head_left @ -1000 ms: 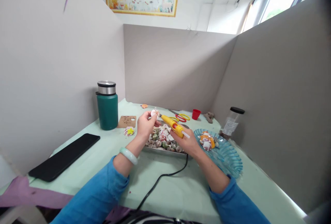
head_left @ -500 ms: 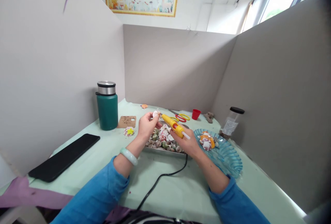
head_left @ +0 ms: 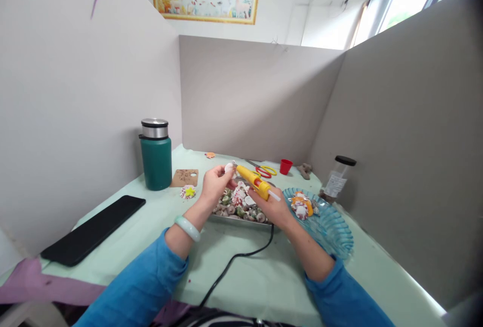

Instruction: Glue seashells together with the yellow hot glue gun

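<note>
Between the fingertips of my left hand (head_left: 214, 184) is a small white piece (head_left: 228, 167), perhaps a shell. My right hand (head_left: 272, 206) is wrapped round a yellow glue gun (head_left: 253, 178), whose tip points left and touches or nearly touches the white piece. Both hands are above a metal tray (head_left: 241, 221) of shells and stones (head_left: 238, 206). A black cord (head_left: 236, 255) runs from below my right hand toward the table's front edge. To the right, a blue scalloped plate (head_left: 341, 231) bears several orange and white shell pieces (head_left: 302, 206).
A green bottle (head_left: 156, 162), brown card (head_left: 184, 177) and yellow-centred shell piece (head_left: 187, 192) are at the left, with a black flat object (head_left: 94, 229) nearer. Behind the tray are scissors (head_left: 264, 171) and a red cup (head_left: 286, 167). A black-lidded jar (head_left: 337, 178) stands right. Grey partitions (head_left: 256, 100) surround the table.
The white piece and the glue gun have shifted very slightly to the right. Both hands keep their holds.
</note>
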### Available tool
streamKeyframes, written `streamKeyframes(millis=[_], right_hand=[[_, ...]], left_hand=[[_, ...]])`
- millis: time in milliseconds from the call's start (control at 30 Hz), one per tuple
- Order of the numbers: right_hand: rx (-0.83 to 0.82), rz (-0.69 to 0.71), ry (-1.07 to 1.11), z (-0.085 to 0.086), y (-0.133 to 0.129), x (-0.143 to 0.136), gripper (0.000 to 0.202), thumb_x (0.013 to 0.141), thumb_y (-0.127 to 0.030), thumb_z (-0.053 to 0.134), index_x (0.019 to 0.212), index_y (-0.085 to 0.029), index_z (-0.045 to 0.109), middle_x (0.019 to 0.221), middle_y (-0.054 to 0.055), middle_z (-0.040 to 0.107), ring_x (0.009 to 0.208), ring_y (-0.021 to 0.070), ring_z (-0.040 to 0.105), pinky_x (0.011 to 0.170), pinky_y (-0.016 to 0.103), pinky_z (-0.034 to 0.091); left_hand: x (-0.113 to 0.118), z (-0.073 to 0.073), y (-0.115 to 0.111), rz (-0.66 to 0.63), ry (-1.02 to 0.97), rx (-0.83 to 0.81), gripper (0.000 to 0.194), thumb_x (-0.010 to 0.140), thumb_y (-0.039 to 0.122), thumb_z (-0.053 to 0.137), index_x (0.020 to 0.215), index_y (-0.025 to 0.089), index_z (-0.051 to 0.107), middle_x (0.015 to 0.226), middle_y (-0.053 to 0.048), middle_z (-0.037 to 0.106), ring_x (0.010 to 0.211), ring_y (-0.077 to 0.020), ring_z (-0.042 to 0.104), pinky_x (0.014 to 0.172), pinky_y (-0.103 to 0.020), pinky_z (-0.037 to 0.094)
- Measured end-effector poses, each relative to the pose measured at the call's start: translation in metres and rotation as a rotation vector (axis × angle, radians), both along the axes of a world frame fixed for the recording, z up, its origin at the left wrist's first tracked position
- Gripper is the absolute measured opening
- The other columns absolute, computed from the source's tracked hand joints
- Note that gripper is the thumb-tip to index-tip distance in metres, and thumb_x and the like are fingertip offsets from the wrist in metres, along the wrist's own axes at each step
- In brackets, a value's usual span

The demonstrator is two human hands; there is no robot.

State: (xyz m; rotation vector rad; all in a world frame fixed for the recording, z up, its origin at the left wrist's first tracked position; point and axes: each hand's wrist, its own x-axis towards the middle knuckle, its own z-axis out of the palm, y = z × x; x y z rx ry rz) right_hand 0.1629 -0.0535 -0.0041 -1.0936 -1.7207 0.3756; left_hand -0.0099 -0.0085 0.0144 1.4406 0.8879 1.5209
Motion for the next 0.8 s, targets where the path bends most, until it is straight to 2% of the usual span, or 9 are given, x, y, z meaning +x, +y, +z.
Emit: streamKeyframes(millis=[267,567,800], right_hand=[[-0.091,-0.001,0.042,0.001,0.000,0.000,0.029,0.076,-0.045,0.058,0.077,-0.016,0.060,0.061,-0.002,0.051,0.054,0.0108,0.044,0.050,0.022,0.036],[-0.234,0.030,0.134,0.010,-0.007,-0.003,0.034,0.076,-0.051,0.059,0.070,-0.017,0.056,0.046,-0.005,0.043,0.042,0.0089,0.036,0.039,0.022,0.029],[-0.266,0.061,0.159,0.008,-0.004,-0.001,0.033,0.076,-0.049,0.060,0.072,-0.016,0.056,0.046,-0.005,0.044,0.041,0.0080,0.036,0.039,0.022,0.028]], left_hand=[[-0.002,0.000,0.000,-0.067,-0.061,-0.056,0.035,0.072,0.043,0.067,0.084,0.010,0.064,0.050,-0.001,0.060,0.046,-0.0109,0.054,0.048,-0.021,0.044],[-0.004,0.002,-0.002,-0.132,-0.132,-0.109,0.030,0.066,0.037,0.072,0.077,0.011,0.064,0.050,0.000,0.058,0.046,-0.0100,0.053,0.048,-0.021,0.042],[-0.004,0.002,-0.001,-0.154,-0.171,-0.135,0.029,0.064,0.034,0.073,0.079,0.011,0.065,0.054,0.001,0.056,0.047,-0.0091,0.052,0.047,-0.020,0.040]])
